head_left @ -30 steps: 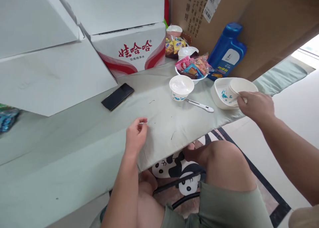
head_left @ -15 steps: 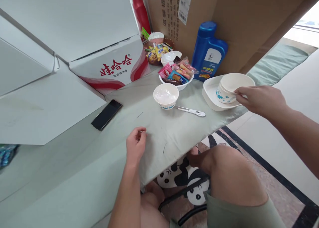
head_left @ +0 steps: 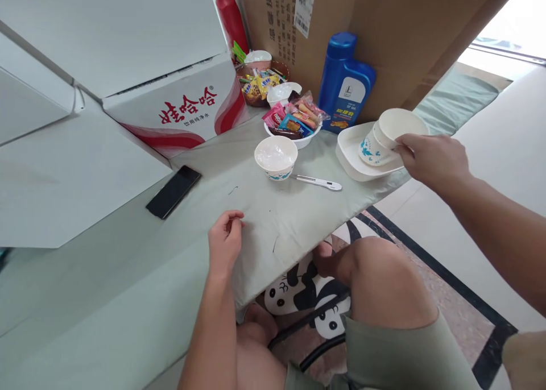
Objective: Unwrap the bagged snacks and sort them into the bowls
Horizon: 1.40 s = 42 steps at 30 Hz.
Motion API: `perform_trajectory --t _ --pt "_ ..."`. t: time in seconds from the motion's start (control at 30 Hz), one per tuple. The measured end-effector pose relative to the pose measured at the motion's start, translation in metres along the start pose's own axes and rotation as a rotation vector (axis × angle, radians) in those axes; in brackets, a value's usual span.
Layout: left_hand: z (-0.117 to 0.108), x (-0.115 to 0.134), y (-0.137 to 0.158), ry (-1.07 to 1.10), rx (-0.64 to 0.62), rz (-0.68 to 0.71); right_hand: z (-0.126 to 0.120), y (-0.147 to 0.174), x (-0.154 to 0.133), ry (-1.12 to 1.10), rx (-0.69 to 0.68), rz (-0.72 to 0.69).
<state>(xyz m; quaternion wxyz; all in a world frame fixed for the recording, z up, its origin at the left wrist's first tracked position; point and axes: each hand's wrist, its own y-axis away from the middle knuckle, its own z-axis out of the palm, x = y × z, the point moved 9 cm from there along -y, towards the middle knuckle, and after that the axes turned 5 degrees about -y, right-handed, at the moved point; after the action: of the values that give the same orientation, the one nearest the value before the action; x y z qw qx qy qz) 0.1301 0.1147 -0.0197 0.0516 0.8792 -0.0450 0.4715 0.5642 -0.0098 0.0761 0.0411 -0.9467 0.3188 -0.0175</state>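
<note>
My right hand [head_left: 430, 157] pinches the rim of a white paper bowl [head_left: 403, 127], thumb and fingers at its near right edge. That bowl sits tilted, partly inside another paper bowl [head_left: 371, 150] with blue leaf prints. Both are over a white plastic tub [head_left: 360, 171] at the table's right edge. My left hand [head_left: 225, 236] rests near the front of the table, fingers loosely curled and a gap by the thumb; I see nothing in it. Beyond it stand a single paper bowl [head_left: 276, 157] and a white utility knife [head_left: 319, 182] lying beside it.
Behind are a bowl of wrapped snacks [head_left: 305, 141], a basket with more packets [head_left: 253, 97], a blue jug [head_left: 343, 83] and a red bottle [head_left: 230, 15]. A phone [head_left: 174, 192] lies left, before a white-and-red carton [head_left: 183, 114]. A large cardboard box [head_left: 396, 43] closes the back.
The view has shifted slightly. The gripped bowl appears a little higher out of the lower one, with my right hand still on its rim. My left hand stays in about the same place.
</note>
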Motion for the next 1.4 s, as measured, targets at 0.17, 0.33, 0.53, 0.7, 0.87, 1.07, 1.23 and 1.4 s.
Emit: perform_trajectory --t 0.17,0.33,0.53,0.7,0.87,1.07,1.23,1.4 --pt "0.007 0.005 0.004 -0.014 -0.013 0.015 -0.028 0.013 0.005 -0.127 0.245 -0.002" --pt "0.021 0.020 0.014 -0.035 -0.042 0.096 -0.045 0.014 0.062 -0.206 0.423 0.062" --pt "0.148 0.153 0.045 -0.174 -0.381 0.511 0.015 -0.006 0.126 -0.249 0.319 0.146" --pt "0.257 0.227 0.037 -0.616 -0.465 0.675 0.054 -0.025 0.117 -0.325 0.197 -0.024" --pt "0.263 0.229 0.026 -0.775 -0.396 0.734 0.051 -0.030 0.108 -0.487 0.330 -0.303" --pt "0.166 0.224 0.077 -0.538 -0.077 0.937 -0.006 0.020 0.098 -0.500 0.682 -0.340" --pt "0.076 0.199 0.140 -0.508 0.044 0.997 -0.063 0.093 -0.021 -0.757 0.533 -0.836" --pt "-0.005 0.133 0.147 -0.553 0.115 0.914 -0.031 0.137 -0.174 -0.680 0.208 -1.087"
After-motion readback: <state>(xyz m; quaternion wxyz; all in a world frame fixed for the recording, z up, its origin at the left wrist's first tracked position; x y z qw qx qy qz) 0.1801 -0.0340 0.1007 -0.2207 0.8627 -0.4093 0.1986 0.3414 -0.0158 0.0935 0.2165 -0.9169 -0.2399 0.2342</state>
